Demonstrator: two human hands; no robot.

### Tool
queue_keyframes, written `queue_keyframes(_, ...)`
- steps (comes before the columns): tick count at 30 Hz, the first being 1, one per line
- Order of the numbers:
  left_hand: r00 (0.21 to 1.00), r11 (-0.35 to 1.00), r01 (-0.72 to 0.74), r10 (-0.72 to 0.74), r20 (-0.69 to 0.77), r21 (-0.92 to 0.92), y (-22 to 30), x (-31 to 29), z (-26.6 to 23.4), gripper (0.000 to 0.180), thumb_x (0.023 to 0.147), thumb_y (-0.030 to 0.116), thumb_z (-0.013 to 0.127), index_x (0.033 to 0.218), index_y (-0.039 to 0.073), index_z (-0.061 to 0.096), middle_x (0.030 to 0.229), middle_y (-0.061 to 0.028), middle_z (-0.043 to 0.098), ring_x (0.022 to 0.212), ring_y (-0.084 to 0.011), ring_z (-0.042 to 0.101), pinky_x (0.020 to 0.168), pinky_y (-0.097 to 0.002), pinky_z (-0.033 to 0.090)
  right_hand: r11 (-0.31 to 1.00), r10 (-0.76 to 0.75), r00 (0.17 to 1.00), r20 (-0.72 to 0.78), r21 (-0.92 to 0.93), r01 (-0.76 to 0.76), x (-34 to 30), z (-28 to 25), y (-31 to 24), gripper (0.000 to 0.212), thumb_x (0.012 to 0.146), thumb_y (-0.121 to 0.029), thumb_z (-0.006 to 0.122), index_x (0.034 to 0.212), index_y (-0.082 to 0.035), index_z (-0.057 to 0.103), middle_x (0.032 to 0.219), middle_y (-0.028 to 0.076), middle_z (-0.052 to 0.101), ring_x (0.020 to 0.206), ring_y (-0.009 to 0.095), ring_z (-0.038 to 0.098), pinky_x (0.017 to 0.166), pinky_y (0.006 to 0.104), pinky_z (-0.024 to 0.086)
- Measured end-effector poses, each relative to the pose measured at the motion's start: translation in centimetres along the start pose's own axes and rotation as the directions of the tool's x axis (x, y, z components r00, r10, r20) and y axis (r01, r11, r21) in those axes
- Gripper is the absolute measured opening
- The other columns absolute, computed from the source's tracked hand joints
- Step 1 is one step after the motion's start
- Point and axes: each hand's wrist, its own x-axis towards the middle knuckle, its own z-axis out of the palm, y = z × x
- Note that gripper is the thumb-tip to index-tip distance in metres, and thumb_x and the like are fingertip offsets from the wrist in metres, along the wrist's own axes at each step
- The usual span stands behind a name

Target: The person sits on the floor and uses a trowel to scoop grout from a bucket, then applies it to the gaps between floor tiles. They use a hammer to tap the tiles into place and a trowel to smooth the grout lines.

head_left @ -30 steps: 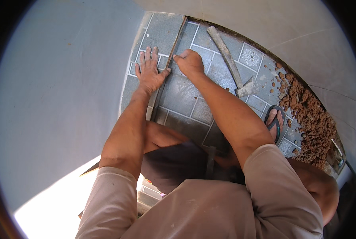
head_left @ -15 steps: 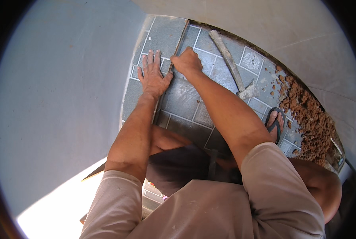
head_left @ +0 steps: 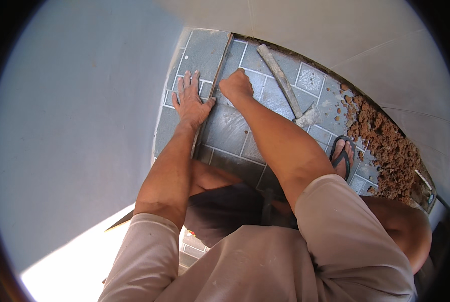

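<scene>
My left hand (head_left: 191, 104) lies flat with its fingers spread on a grey patterned tile panel (head_left: 204, 50) beside the wall. Its thumb rests against a long, thin, brown-edged strip (head_left: 222, 63) along the panel's right edge. Just right of that strip, my right hand (head_left: 237, 86) is closed in a fist, low over the grey floor tiles (head_left: 227, 126). Whatever its fingers may hold is hidden. Farther right, a hatchet-like tool (head_left: 280, 75) with a worn wooden handle lies on the tiles, its grey head toward my foot.
Loose reddish-brown soil (head_left: 386, 146) is heaped along the right edge, with crumbs scattered over the tiles. My sandalled foot (head_left: 343, 156) stands beside it. A pale blue-grey wall (head_left: 84, 110) rises at the left, and a beige wall (head_left: 325, 25) curves around the far side.
My right fist has shifted slightly right, away from the strip's edge. My left hand stays pressed on the panel. The whole view has moved a little.
</scene>
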Motion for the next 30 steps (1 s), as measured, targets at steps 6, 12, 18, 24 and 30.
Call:
queue_keyframes(6,0.997,0.999,0.044,-0.044,0.062,-0.005,0.2,0.9,-0.7,0.111,0.081,0.067,0.078,0.171,0.031,0.025,0.181,-0.004,0.013,0.167,-0.0264,0.003,0.131,-0.0589,-0.001,0.649,-0.585,0.732,0.349,-0.339,0.681,-2.5,-10.6,4.7,0.025,0.094,-0.022,0.072,0.103,0.001,0.07,0.098,0.03,0.073,0.102,0.047,0.073,0.092,0.0524,0.058)
queue_keyframes(12,0.991,0.997,0.067,-0.062,0.117,-0.047,-2.5,0.3,-2.0,0.111,0.084,0.078,0.069,0.172,0.028,0.024,0.182,-0.0058,0.01,0.167,-0.0288,0.001,0.131,-0.061,0.003,0.202,-0.435,0.626,0.647,-0.607,0.768,-4.6,-31.3,3.9,0.02,0.083,0.001,0.067,0.103,0.002,0.071,0.106,0.025,0.07,0.108,0.044,0.068,0.092,0.0508,0.055)
queue_keyframes(18,0.976,0.95,0.066,0.002,0.218,-0.304,-1.2,-3.1,-12.4,0.062,0.098,0.05,0.069,0.143,0.007,0.065,0.132,-0.0221,0.066,0.127,-0.0297,0.062,0.111,-0.042,0.047,0.473,-0.666,0.731,0.149,-0.673,0.569,-2.6,-53.7,16.0,0.05,0.101,-0.02,0.077,0.14,0.005,0.057,0.127,0.02,0.064,0.116,0.029,0.066,0.101,0.0425,0.056)
queue_keyframes(24,0.88,0.773,0.0,-0.301,-0.367,-0.634,-4.9,-26.4,-17.9,0.028,0.106,0.006,0.046,0.122,-0.002,0.067,0.094,-0.0074,0.066,0.092,-0.0152,0.064,0.087,-0.0319,0.055,0.815,-0.486,0.871,0.071,-0.322,0.481,-5.7,-54.7,17.8,0.026,0.102,-0.012,0.071,0.118,0.004,0.058,0.108,0.012,0.059,0.098,0.022,0.058,0.088,0.0363,0.052)
queue_keyframes(30,0.529,0.607,0.51,-0.78,-0.333,-0.61,-8.9,-40.5,-7.0,0.022,0.097,0.0,0.051,0.108,0.002,0.069,0.095,-0.0141,0.069,0.097,-0.0278,0.068,0.094,-0.0399,0.053,0.68,-0.57,0.738,0.362,-0.296,0.67,-11.4,-46.7,10.5,0.013,0.102,-0.004,0.065,0.094,0.003,0.057,0.089,0.004,0.052,0.08,0.015,0.048,0.075,0.0304,0.046)
